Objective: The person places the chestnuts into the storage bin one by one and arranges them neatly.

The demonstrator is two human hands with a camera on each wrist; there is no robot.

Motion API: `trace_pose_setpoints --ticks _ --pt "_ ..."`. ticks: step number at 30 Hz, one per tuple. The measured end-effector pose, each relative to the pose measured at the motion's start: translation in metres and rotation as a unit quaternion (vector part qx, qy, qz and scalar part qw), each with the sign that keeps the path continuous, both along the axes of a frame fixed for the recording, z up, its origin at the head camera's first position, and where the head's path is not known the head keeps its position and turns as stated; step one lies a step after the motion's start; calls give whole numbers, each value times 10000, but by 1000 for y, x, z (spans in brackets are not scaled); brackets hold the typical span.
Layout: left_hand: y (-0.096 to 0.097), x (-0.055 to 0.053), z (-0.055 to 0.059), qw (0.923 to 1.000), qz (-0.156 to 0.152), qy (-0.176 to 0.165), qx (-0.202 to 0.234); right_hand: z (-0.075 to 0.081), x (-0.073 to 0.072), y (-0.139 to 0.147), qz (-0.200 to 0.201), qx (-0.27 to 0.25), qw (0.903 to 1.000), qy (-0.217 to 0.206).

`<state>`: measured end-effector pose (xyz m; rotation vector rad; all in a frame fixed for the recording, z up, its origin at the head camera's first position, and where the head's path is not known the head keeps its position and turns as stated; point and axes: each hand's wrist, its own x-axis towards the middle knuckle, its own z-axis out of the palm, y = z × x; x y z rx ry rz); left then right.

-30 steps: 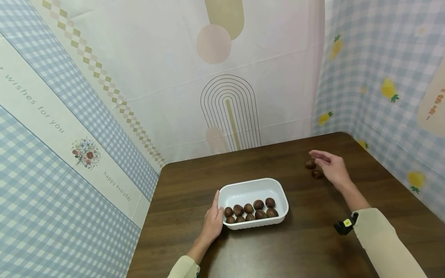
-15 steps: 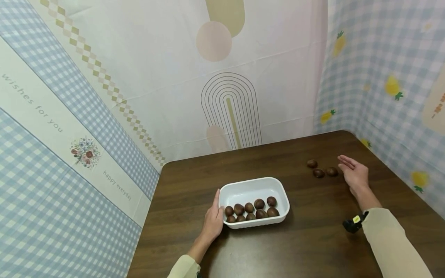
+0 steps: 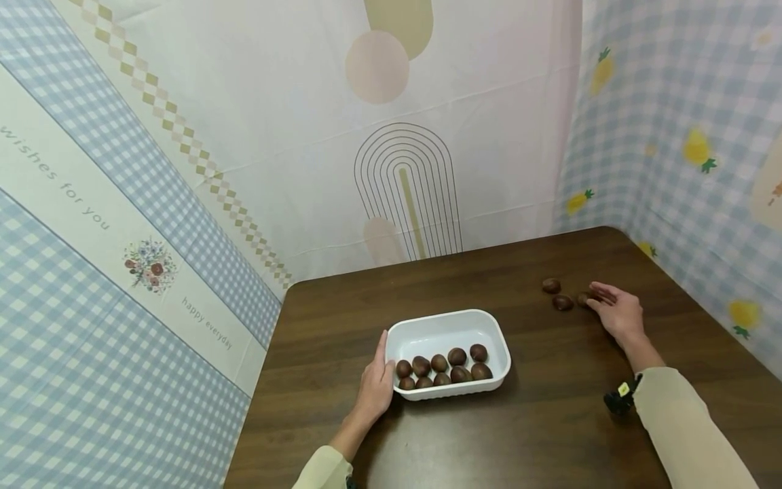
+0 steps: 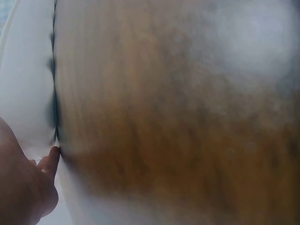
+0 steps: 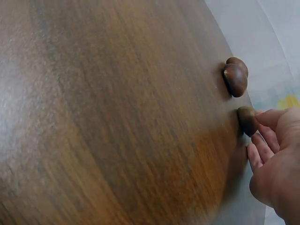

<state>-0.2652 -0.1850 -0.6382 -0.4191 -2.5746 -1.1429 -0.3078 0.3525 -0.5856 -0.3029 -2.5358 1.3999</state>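
A white rectangular dish (image 3: 449, 390) stands on the table with several brown chestnuts (image 3: 457, 356) in its near half. My left hand (image 3: 374, 384) lies along the dish's left end, its fingers fairly straight against the outer wall and the thumb at the rim. In the left wrist view a fingertip (image 4: 55, 152) touches the dish. Over at the right, my right hand (image 3: 620, 316) pinches one chestnut (image 5: 247, 121) between thumb and fingers, at the table surface. Two more loose chestnuts (image 3: 563, 303) lie just left of that hand, close together.
The brown wooden table (image 3: 452, 448) has its back edge against a pale printed cloth (image 3: 293, 170). Checked cloths hang on the left (image 3: 91, 326) and right (image 3: 684, 224) sides. A small black device (image 3: 620, 402) sits at the right wrist.
My right hand moved right past the loose chestnuts, then came back left and took hold of the rightmost one. The left hand and dish have stayed in place.
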Motion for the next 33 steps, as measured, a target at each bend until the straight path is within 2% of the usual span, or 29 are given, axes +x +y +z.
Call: trace_pose_setpoints --ticks 1,6,8,14,18,22,25,29,33 --pt "-2 -4 -7 10000 -12 90 -32 0 0 -1 4 61 10000 12" --pt "6 12 26 9990 -228 228 315 1 -1 -3 59 408 9990 152" --pt "8 16 33 9986 -249 261 388 0 -1 -3 65 535 9983 214" --pt "5 8 17 9984 -170 512 138 -1 -1 -6 65 859 9958 321" --pt "6 10 19 9981 -242 503 277 -2 -2 -7 -19 953 9945 428" --pt "10 17 31 9986 -216 409 271 -3 -3 -7 -81 1018 9937 454" --pt "13 22 39 9995 -134 197 189 -3 -3 -8 -74 1052 9934 457" --pt "16 24 47 9998 -58 -129 148 -3 -2 -6 25 1019 9938 453" --pt "15 23 47 9998 -64 -67 184 -2 1 -2 209 946 9946 360"
